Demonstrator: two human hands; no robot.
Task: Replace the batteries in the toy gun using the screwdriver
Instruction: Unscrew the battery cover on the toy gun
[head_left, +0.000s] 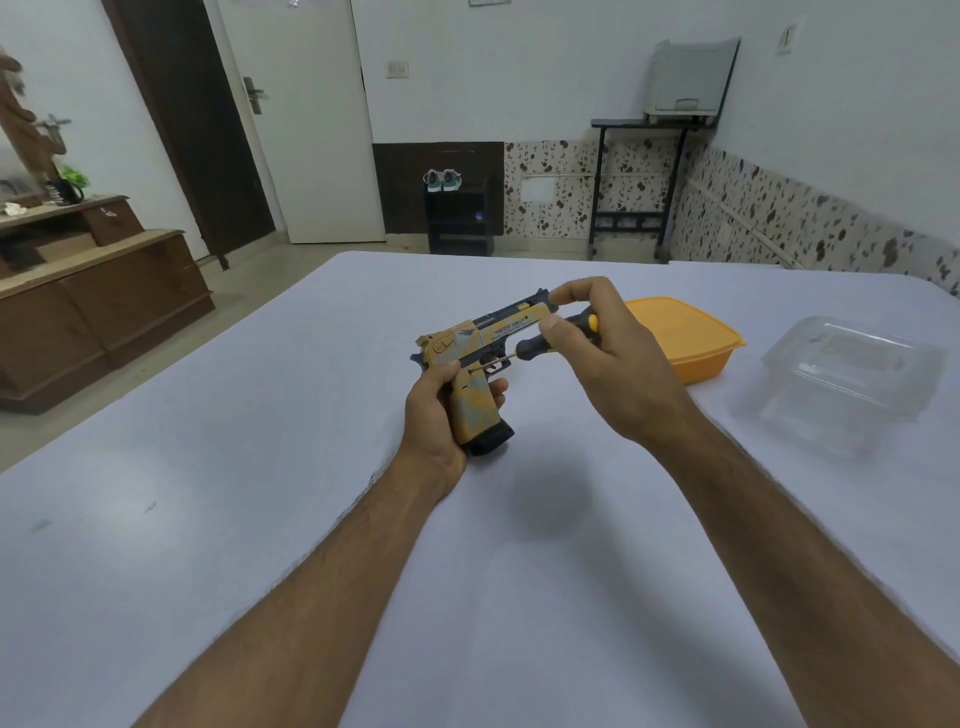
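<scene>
We hold the toy gun (478, 358) up over the white table (260, 519), roughly at its middle, and our left hand (441, 415) wraps around the grip, thumb lying on the near side and fingertips showing past the far side. The gun is yellow with grey patches and a black slide and a black base at the bottom of the grip; its barrel points away to the right, toward the orange box.

Our right hand (602, 358) grips the screwdriver (545, 340), fingers and thumb curled round its black handle, whose yellow end cap shows between the fingers. The thin metal shaft runs down and left from the handle, and its tip meets the gun just above the grip, near the trigger guard. We cannot tell whether the tip sits in a screw head, as that spot is too small to read.

To the right of the hands, an orange plastic container (685, 338) rests on the table, partly hidden behind our right hand. Further right lies a clear plastic box (852, 374), just beside the orange one but apart from it.

Beyond the table, we see a white door (306, 130), a pair of shoes (442, 180) on a small dark rack, and a wooden dresser (93, 291) at the left.
</scene>
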